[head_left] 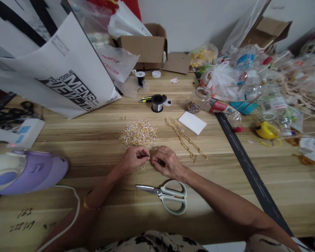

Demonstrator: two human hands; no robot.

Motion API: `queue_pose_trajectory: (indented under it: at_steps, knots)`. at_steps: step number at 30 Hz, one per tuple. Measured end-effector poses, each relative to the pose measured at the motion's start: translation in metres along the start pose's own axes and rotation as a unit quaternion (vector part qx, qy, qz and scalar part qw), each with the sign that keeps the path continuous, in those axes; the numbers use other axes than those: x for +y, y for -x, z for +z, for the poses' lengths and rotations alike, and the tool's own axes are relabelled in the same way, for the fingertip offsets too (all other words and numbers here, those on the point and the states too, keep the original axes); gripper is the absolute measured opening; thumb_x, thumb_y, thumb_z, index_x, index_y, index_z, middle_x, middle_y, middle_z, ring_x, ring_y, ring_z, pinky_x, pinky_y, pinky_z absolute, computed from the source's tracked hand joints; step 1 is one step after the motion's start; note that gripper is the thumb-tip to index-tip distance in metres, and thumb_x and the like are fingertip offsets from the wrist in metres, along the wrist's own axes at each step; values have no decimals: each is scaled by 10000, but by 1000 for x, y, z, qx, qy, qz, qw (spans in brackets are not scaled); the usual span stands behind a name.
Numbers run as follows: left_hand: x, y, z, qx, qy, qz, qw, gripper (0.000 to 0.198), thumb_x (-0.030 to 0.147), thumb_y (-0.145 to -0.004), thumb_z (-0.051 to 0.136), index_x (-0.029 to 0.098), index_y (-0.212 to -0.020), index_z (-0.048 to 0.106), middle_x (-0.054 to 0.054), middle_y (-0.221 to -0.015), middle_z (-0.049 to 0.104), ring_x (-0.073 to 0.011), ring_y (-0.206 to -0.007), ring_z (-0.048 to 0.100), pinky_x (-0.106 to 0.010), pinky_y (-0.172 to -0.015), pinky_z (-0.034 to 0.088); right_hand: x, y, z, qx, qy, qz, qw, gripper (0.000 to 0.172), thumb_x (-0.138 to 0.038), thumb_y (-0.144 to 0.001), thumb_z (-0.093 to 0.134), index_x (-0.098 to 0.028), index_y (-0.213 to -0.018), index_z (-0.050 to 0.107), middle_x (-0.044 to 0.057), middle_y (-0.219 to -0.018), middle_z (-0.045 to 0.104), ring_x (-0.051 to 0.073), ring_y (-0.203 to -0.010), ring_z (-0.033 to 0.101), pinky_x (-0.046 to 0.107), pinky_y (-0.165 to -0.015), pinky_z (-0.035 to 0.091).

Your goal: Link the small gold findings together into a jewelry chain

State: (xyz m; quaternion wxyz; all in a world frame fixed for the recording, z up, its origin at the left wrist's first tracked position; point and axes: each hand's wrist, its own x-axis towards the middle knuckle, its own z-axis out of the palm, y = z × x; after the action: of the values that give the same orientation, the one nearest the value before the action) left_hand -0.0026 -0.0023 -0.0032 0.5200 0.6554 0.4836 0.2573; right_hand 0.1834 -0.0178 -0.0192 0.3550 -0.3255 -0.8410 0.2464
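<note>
My left hand (133, 159) is closed in a pinch, with a short thin chain (139, 170) hanging from its fingertips. Close beside it, my right hand (169, 162) also pinches, its fingertips nearly meeting those of the left; what lies between them is too small to tell. Just beyond both hands is a heap of small gold and clear beads (138, 133). Scissors (162, 196) with pale handles lie nearer to me, blades toward the left. Gold beaded chains (184, 140) are stretched out on the table right of the heap.
A spool of silvery wire (157, 104) stands behind the heap, near a white card (192, 123) and a jar of coloured beads (199, 99). A purple and white appliance (34, 171) and a large paper bag (65, 73) occupy the left. Plastic bottles and bags (252, 77) crowd the right.
</note>
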Motion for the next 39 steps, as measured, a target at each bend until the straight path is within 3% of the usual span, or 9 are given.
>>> queue_pose_trajectory:
  at_steps: [39]
  knots:
    - [2, 1, 1, -5, 25, 5, 1000, 64, 179, -686, 606, 116, -693, 597, -9, -666, 604, -106, -625, 568, -206, -602, 444, 4, 2, 4, 2, 13, 2, 1000, 44, -145, -811, 527, -176, -784, 540, 39, -748, 592, 164, -729, 533, 313, -743, 397]
